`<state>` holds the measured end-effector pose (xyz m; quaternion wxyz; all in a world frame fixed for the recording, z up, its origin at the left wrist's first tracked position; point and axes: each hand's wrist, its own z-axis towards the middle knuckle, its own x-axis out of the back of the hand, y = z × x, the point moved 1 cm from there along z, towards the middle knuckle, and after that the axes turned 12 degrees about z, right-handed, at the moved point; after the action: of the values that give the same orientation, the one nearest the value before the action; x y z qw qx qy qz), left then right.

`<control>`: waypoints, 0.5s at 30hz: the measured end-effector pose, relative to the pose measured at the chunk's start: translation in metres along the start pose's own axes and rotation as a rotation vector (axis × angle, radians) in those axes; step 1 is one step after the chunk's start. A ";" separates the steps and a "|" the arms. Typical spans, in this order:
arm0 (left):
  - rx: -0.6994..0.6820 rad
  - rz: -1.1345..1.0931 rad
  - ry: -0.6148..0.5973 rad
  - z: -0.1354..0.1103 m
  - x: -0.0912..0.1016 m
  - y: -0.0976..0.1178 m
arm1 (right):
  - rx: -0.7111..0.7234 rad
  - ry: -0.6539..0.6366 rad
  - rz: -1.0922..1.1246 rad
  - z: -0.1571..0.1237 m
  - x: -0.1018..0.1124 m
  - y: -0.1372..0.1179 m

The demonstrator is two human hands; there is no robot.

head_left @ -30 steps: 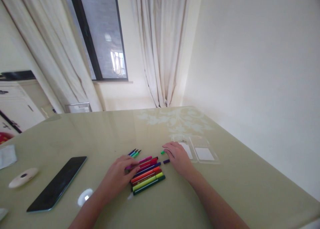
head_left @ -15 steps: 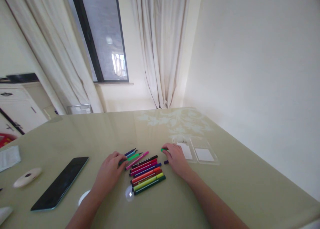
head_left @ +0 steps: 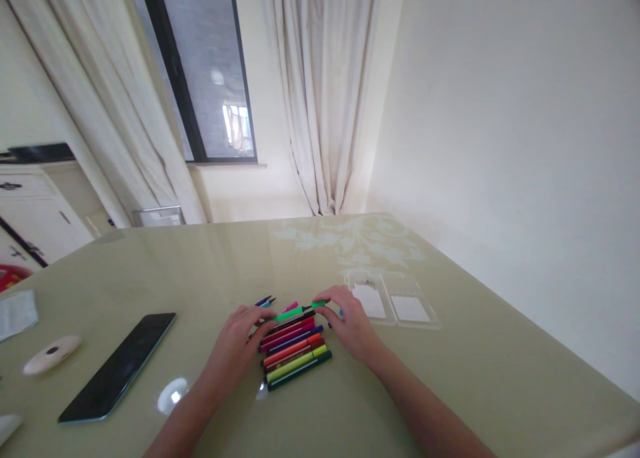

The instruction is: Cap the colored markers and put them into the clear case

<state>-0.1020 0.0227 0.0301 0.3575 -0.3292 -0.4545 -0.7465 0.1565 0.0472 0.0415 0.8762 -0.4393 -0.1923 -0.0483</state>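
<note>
My left hand (head_left: 246, 331) pinches a green felt-tip pen (head_left: 289, 314) by its barrel, its bare tip pointing right. Facing it, my right hand (head_left: 349, 318) holds a green cap (head_left: 318, 305) close to that tip; whether they touch I cannot tell. Below the two hands lies a row of capped felt-tip pens, among them a dark green pen (head_left: 300, 371) at the near end and an orange pen (head_left: 293, 352). Behind my left fingers, uncapped blue pens (head_left: 266, 301) and a pink pen (head_left: 290, 307) are partly hidden.
A clear plastic case (head_left: 411, 309) with white paper inside lies open at the right. On the left are a dark tablet (head_left: 120, 365), a whitish oval object (head_left: 53, 355) and a folded cloth or paper (head_left: 18, 315). A wall borders the table's right edge.
My left hand has picked up the green pen and carried it right, over the row. The right hand has moved slightly left with the green cap, bringing cap and tip close together.
</note>
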 end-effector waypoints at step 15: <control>0.028 -0.125 0.060 -0.005 -0.002 0.016 | -0.113 -0.007 0.202 -0.005 -0.004 -0.008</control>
<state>-0.0883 0.0136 0.0332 0.3281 -0.2724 -0.4736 -0.7706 0.1522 0.0382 0.0437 0.8496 -0.5055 -0.1472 0.0308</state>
